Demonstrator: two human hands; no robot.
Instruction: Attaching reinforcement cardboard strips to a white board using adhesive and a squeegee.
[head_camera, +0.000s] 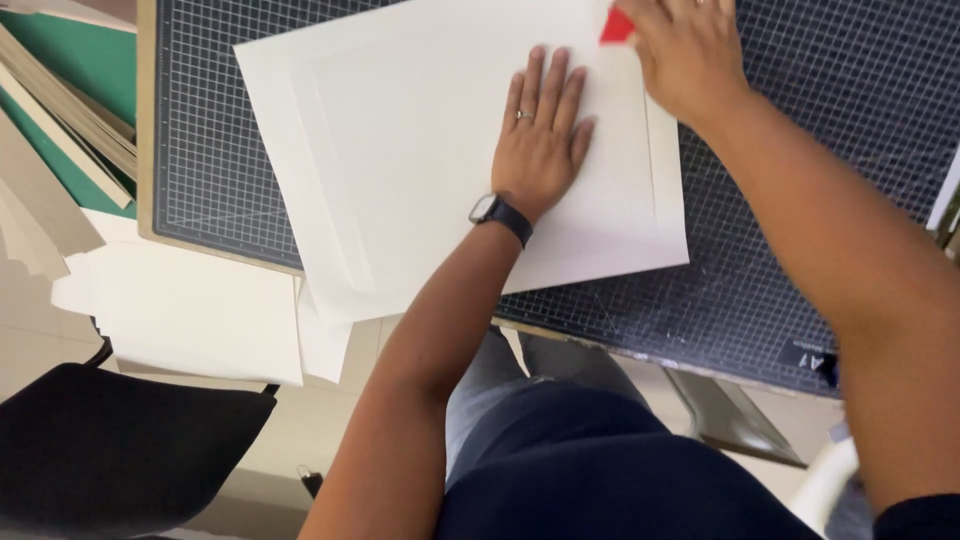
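Far left, a stack of grey and green cardboard sheets waits beside the dark gridded cutting mat on the counter. On the mat lies the large white paper sheet, and the left hand lies flat and open on it, gripping nothing, likely pinning it steady. The right hand curls its grip around a small red tool at the sheet's top edge.
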